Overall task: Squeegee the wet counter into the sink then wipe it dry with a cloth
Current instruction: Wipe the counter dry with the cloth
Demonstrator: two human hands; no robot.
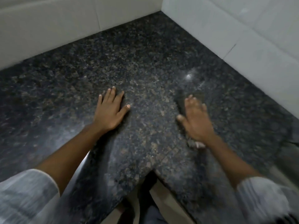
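The dark speckled granite counter (pixel 145 65) fills a corner between two white tiled walls. My left hand (pixel 111 109) lies flat on it, palm down, fingers spread, holding nothing. My right hand (pixel 196 120) is blurred and presses flat on a dark cloth (pixel 196 143), which shows past my fingertips and as a pale crumpled end below my wrist. A bright glint shines on the stone just beyond the cloth. No squeegee and no sink can be seen.
White tiled walls (pixel 48 28) rise at the back and along the right (pixel 242 34), meeting in the far corner. The counter's front edge (pixel 155 172) forms an inward notch near my body. White sleeves cover both forearms.
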